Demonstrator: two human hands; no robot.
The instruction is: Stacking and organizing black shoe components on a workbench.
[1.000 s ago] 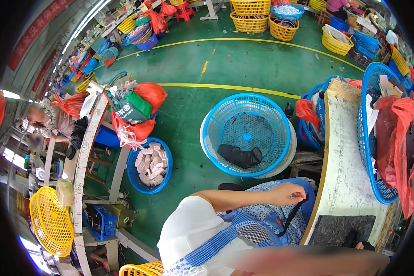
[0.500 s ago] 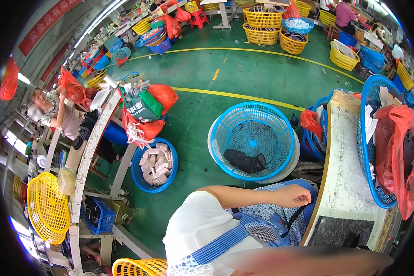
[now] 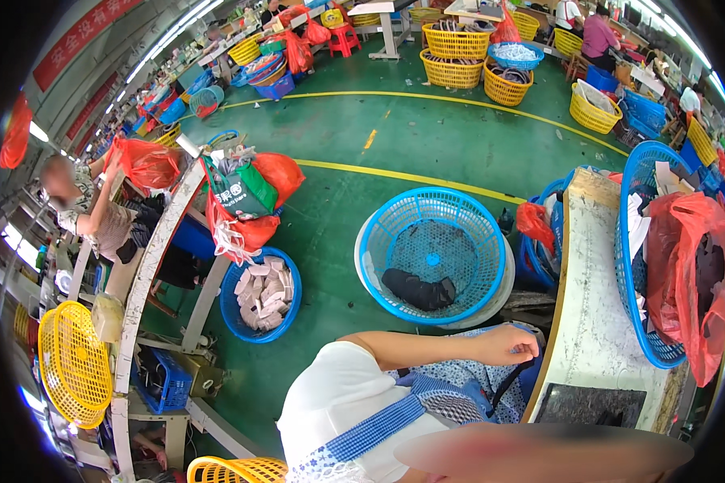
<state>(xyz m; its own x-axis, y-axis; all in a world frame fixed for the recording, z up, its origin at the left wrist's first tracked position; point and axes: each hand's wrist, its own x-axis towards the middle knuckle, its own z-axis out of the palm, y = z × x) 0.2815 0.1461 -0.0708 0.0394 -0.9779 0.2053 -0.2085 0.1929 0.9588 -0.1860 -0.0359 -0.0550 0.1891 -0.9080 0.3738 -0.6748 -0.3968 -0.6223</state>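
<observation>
Around us, a round blue basket (image 3: 433, 253) sits on the green floor at the centre of the frame, holding a dark cloth (image 3: 417, 290). A smaller blue tub (image 3: 260, 295) of pale pieces lies to its left, beside a long workbench (image 3: 149, 266). A white table (image 3: 596, 322) runs down the right, with a red bag (image 3: 689, 274) in the basket on its far side.

Low in the frame, our left hand (image 3: 507, 344) has its fingers curled, pinching a dark strap (image 3: 509, 385) that hangs just below it against the table's edge. Our right hand is a blur; we cannot tell its grip.
</observation>
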